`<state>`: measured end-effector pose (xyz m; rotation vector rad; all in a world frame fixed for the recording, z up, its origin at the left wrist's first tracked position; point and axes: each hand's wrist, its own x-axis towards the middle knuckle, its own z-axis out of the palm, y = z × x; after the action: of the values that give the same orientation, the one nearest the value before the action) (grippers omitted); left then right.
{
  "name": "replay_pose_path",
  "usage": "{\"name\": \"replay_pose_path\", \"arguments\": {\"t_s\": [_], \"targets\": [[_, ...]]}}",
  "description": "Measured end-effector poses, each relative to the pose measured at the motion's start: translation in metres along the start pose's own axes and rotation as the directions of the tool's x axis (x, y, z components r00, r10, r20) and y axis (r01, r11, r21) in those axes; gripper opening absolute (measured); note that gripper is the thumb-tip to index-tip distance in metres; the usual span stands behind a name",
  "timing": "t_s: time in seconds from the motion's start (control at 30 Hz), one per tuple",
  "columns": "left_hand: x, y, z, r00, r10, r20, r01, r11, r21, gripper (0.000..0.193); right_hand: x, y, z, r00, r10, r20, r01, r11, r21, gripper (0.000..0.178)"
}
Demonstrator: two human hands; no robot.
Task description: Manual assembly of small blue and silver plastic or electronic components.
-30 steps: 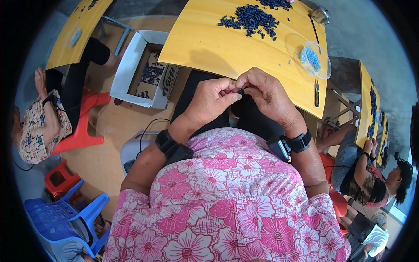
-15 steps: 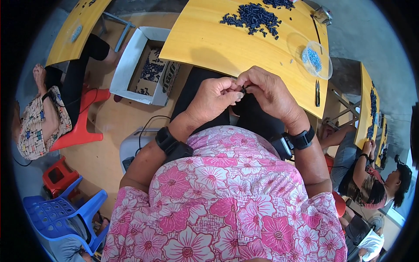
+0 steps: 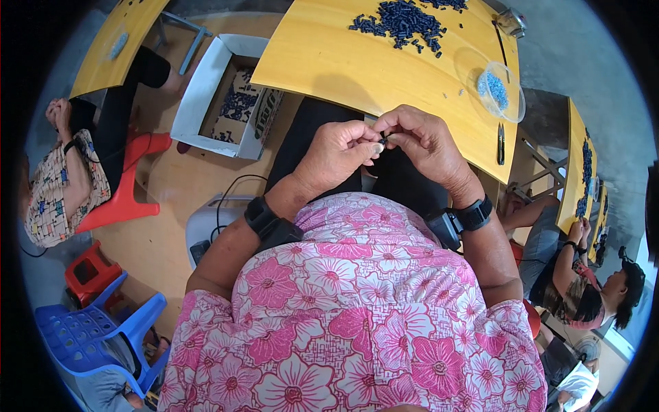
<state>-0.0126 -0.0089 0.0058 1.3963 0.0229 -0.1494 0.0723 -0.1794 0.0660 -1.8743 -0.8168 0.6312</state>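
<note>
My left hand (image 3: 338, 152) and my right hand (image 3: 427, 143) meet just off the near edge of the table, above my lap. Between their fingertips is a small black part (image 3: 383, 140), mostly covered by the thumbs and fingers. Both hands are closed in a pinch at it; whether a second tiny piece is in the right fingers is hidden. On the table lies a pile of small black cylindrical parts (image 3: 406, 26). To the right, a clear plastic tub (image 3: 519, 103) holds tiny light-blue pieces (image 3: 494, 92). Black-handled snips (image 3: 501, 144) lie nearer me.
A thin black stick (image 3: 500, 42) and a metal container (image 3: 512, 23) are at the table's far right. An open cardboard box (image 3: 184, 113) with black parts stands left, on the floor. People sit by other yellow tables on both sides. A blue chair (image 3: 72, 336) stands behind left.
My hands stay together at the black part, with slight shifts of the fingers. The view has tilted a little, so the table sits slightly higher. The person at left has brought their hands together.
</note>
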Motion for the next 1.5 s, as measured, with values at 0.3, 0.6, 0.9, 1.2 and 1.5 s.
{"name": "replay_pose_path", "arguments": {"t_s": [0.3,0.6,0.9,1.2,1.5], "targets": [[-0.001,0.001,0.000,0.999,-0.043,0.003,0.043,0.999,-0.009,0.012,-0.001,-0.001,0.005,0.985,-0.168,-0.044,0.156,0.967,-0.202,0.024],[-0.001,-0.001,0.001,1.000,0.022,-0.006,-0.022,0.998,0.051,0.011,-0.002,0.010,0.004,1.000,0.002,-0.028,-0.001,0.998,0.059,0.021],[-0.002,-0.004,0.001,0.999,0.028,-0.041,-0.027,0.999,0.026,0.012,-0.003,0.008,0.011,0.990,-0.084,-0.118,0.078,0.995,-0.055,0.021],[0.000,-0.001,0.000,0.997,0.064,-0.053,-0.065,0.998,-0.009,0.012,-0.003,0.010,0.009,0.991,-0.001,-0.137,0.016,0.994,0.111,0.020],[0.003,0.007,-0.006,0.997,0.054,-0.059,-0.054,0.999,-0.004,0.015,0.001,0.013,0.010,0.975,0.096,-0.200,-0.012,0.921,0.388,0.020]]}}
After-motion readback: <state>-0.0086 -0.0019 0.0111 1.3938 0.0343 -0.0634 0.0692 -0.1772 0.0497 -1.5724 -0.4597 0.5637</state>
